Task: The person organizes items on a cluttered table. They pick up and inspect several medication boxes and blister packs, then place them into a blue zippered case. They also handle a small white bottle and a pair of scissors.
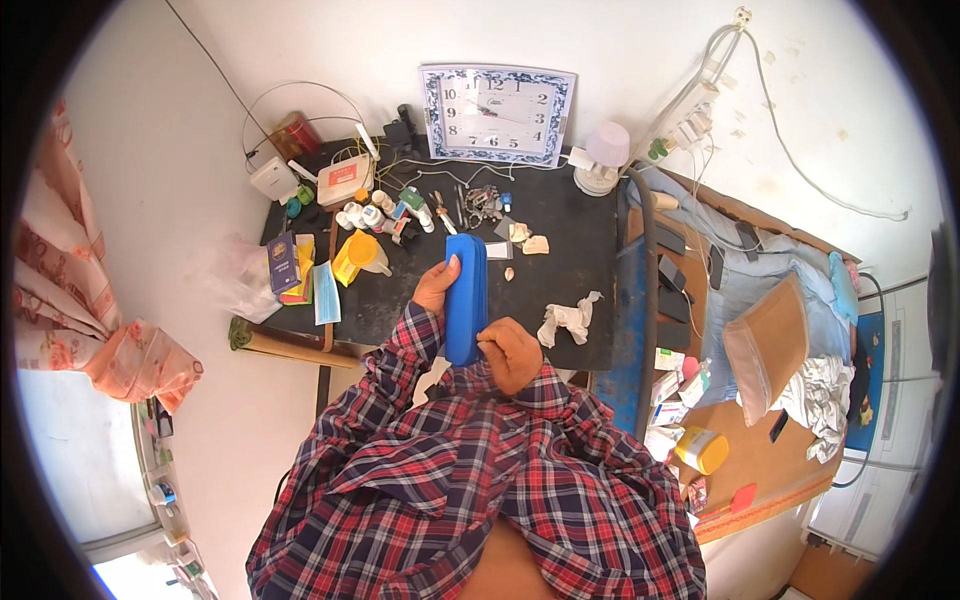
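Note:
A long blue zippered case [463,304] is held upright in front of my chest, above the near side of the black table [427,281]. My left hand [436,285] grips it from the left, the thumb lying on its face. At the case's lower right edge, the fingers of my right hand [512,354] are pinched together; whether they hold a zipper pull is too small to tell. The case looks closed along the edge I can see. Behind it on the table are a small white-edged card [498,250] and some beige pieces [535,244].
Left on the table are a yellow-lidded cup [363,250], a blue face mask [326,292], several bottles [373,216] and a router [345,180]. At the back stand a wall clock [495,112] and a lamp [606,146]. Crumpled tissue [570,319] lies right, beside a cluttered bed [750,450].

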{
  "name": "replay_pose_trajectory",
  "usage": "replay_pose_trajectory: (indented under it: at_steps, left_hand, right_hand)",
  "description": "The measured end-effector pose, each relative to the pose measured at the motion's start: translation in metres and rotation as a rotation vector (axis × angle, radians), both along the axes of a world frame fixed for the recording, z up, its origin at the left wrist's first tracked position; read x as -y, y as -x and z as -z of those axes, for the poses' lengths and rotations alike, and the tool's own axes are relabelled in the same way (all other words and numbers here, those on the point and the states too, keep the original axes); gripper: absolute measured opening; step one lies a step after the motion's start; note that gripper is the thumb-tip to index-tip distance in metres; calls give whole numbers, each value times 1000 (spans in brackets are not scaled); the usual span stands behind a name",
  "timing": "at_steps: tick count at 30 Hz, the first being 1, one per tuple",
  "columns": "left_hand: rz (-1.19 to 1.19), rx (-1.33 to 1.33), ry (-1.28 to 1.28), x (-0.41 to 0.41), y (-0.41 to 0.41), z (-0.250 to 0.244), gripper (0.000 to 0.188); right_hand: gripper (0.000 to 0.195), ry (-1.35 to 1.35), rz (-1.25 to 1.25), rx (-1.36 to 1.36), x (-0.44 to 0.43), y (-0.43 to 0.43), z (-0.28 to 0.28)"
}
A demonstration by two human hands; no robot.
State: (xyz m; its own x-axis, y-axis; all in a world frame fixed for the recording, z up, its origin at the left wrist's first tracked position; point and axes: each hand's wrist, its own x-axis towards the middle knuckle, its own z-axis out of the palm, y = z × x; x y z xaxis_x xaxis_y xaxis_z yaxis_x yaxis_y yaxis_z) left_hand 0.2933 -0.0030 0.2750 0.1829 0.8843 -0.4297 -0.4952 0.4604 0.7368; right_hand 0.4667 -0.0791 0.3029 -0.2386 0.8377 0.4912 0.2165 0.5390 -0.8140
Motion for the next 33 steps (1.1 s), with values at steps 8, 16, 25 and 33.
replay_pose_trajectory:
  at_steps: [8, 16, 25, 33]
  left_hand:
    - [-161, 61, 16, -1, 5, 3, 50]
    - [-301, 99, 79, -6, 12, 6, 61]
    - [-397, 161, 143, -3, 10, 18, 63]
    - [-495, 174, 137, 1, 14, 40, 69]
  right_hand:
    - [10, 5, -4, 80, 0, 1, -7]
    - [9, 9, -10, 22, 3, 5, 0]
    - [13, -12, -50, 110, 5, 5, 3]
    - [23, -34, -102, 199, 4, 2, 13]
